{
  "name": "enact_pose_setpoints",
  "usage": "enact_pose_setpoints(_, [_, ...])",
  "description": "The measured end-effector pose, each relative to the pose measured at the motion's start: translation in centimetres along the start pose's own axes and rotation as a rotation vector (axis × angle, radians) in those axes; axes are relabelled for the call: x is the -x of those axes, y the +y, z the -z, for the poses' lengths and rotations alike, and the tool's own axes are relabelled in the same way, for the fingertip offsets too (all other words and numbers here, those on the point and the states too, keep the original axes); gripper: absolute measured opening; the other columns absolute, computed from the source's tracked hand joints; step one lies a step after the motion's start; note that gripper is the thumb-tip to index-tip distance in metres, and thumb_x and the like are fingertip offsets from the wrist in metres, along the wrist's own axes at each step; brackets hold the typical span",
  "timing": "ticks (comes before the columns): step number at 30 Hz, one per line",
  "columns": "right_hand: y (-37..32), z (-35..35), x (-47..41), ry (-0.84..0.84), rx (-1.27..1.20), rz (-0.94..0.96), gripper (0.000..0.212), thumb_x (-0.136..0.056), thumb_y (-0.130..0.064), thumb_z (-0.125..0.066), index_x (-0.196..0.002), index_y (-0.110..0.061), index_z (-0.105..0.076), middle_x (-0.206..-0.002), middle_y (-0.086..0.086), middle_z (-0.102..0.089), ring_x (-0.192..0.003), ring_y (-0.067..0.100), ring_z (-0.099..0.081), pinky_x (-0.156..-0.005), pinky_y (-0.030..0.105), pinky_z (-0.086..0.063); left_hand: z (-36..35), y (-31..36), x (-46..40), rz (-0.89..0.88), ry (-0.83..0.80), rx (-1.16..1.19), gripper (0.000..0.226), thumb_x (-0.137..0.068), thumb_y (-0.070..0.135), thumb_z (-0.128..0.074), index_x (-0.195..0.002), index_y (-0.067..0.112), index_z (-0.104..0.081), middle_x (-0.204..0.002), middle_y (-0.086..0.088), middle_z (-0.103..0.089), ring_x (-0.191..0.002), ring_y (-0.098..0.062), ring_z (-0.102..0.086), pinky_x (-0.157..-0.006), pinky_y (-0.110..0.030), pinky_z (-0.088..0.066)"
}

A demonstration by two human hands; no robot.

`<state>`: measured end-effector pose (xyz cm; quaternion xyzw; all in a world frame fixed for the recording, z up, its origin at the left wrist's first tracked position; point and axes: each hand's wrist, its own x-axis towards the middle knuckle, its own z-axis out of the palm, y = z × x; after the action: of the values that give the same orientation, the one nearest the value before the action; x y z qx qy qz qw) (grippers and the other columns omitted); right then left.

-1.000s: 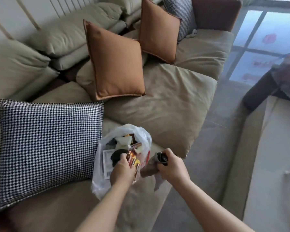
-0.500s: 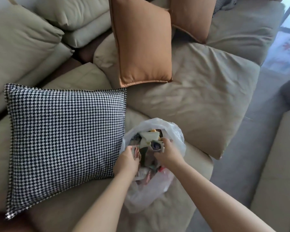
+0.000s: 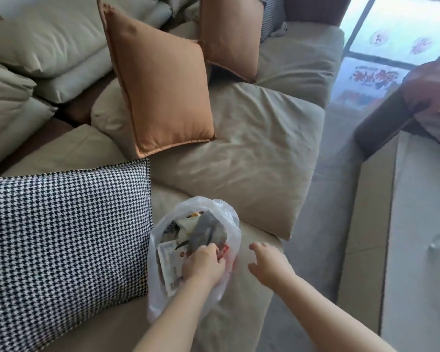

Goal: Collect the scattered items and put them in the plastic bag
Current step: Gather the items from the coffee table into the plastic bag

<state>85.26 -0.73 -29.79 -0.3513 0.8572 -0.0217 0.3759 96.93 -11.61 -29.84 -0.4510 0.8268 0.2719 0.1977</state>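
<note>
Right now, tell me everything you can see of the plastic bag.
The plastic bag is thin, translucent white film, crumpled, mouth open upward. It sits on the beige sofa seat, its left side against the houndstooth cushion. Inside show a grey pouch, a printed white packet and other wrappers too jumbled to name. The left hand grips its near rim; the right hand hovers beside it, not touching.

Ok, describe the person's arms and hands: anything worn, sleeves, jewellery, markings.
Both forearms are bare as far as the frame shows; no sleeve is in view. The left hand and the right hand wear no gloves, and no watch, bracelet or ring is visible. No markings show.
</note>
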Motion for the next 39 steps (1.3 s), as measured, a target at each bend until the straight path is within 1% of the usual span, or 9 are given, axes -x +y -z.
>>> enact_pose_setpoints(2, [2.3,0.8,1.6,0.001,0.005,-0.052,0.048,-0.092,-0.026,-0.047,-0.139,-0.020,-0.039,-0.140,0.003,-0.045,-0.128,0.026,-0.043,-0.100,0.036,-0.039,-0.5,2.8,0.9,-0.069,-0.041,-0.057,0.034,-0.093,0.037,-0.045,-0.122,0.023,-0.056,-0.126,0.000,-0.057,-0.116,-0.022,-0.056,-0.088,-0.031,-0.046])
enact_pose_setpoints(5, [6.1,1.5,4.2,0.013,-0.011,-0.131,0.049,-0.092,-0.026,-0.047,-0.140,-0.018,-0.037,-0.140,0.005,-0.044,-0.129,0.027,-0.041,-0.101,0.036,-0.036,-2.0,6.9,2.1,-0.170,-0.089,-0.161,0.037,-0.092,0.038,-0.045,-0.123,0.022,-0.055,-0.129,-0.001,-0.058,-0.121,-0.023,-0.053,-0.094,-0.032,-0.045])
enact_pose_setpoints(9, [11.9,1.2,7.7,0.046,-0.063,-0.250,0.043,-0.091,-0.027,-0.047,-0.133,-0.016,-0.042,-0.135,0.007,-0.048,-0.126,0.028,-0.044,-0.099,0.037,-0.038,-5.2,12.1,4.0,-0.275,-0.153,-0.216,0.037,-0.091,0.038,-0.046,-0.123,0.023,-0.056,-0.130,-0.002,-0.058,-0.121,-0.024,-0.054,-0.095,-0.032,-0.045])
enact_pose_setpoints(15, [21.5,-1.3,13.3,0.057,-0.121,-0.391,0.044,-0.091,-0.035,-0.049,-0.131,-0.017,-0.045,-0.135,0.007,-0.050,-0.127,0.028,-0.046,-0.101,0.037,-0.040,-11.9,18.2,8.5,-0.422,-0.255,-0.345,0.040,-0.091,0.045,-0.044,-0.122,0.023,-0.056,-0.129,-0.003,-0.058,-0.121,-0.024,-0.055,-0.095,-0.033,-0.045])
enact_pose_setpoints(19, [27.6,-3.6,17.1,0.042,-0.198,-0.456,0.043,-0.093,-0.036,-0.048,-0.131,-0.017,-0.045,-0.134,0.007,-0.051,-0.127,0.027,-0.047,-0.102,0.038,-0.041,-16.1,21.5,11.8,-0.473,-0.306,-0.434,0.041,-0.092,0.046,-0.043,-0.121,0.020,-0.056,-0.127,-0.003,-0.058,-0.120,-0.025,-0.055,-0.095,-0.034,-0.044])
enact_pose_setpoints(24, [35.0,-6.2,22.1,0.031,-0.307,-0.516,0.045,-0.094,-0.033,-0.046,-0.137,-0.018,-0.043,-0.138,0.005,-0.049,-0.130,0.026,-0.044,-0.103,0.037,-0.037,-21.0,26.5,16.1,-0.508,-0.348,-0.542,0.040,-0.093,0.046,-0.040,-0.118,0.019,-0.056,-0.124,-0.002,-0.057,-0.118,-0.024,-0.055,-0.093,-0.034,-0.043])
enact_pose_setpoints(30, [45.8,-8.2,27.8,0.056,-0.379,-0.630,0.042,-0.095,-0.031,-0.045,-0.135,-0.018,-0.044,-0.139,0.006,-0.049,-0.130,0.026,-0.044,-0.103,0.036,-0.037,-28.0,36.1,20.5,-0.540,-0.382,-0.564,0.037,-0.089,0.043,-0.042,-0.110,0.019,-0.061,-0.120,-0.002,-0.062,-0.114,-0.025,-0.058,-0.089,-0.032,-0.047])
enact_pose_setpoints(34, [52.9,-8.9,30.4,0.093,-0.449,-0.708,0.040,-0.096,-0.032,-0.044,-0.132,-0.017,-0.046,-0.137,0.006,-0.049,-0.130,0.026,-0.044,-0.102,0.037,-0.038,-32.3,42.1,22.6,-0.594,-0.397,-0.566,0.038,-0.090,0.043,-0.044,-0.116,0.019,-0.060,-0.121,-0.002,-0.062,-0.113,-0.024,-0.058,-0.090,-0.033,-0.048])
enact_pose_setpoints(39, [59.0,-9.6,31.8,0.122,-0.524,-0.775,0.041,-0.095,-0.034,-0.046,-0.132,-0.016,-0.046,-0.136,0.009,-0.051,-0.129,0.028,-0.046,-0.101,0.037,-0.040,-35.9,46.5,23.3,-0.634,-0.399,-0.631,0.039,-0.092,0.043,-0.044,-0.118,0.018,-0.059,-0.122,-0.003,-0.060,-0.113,-0.025,-0.057,-0.091,-0.034,-0.047])
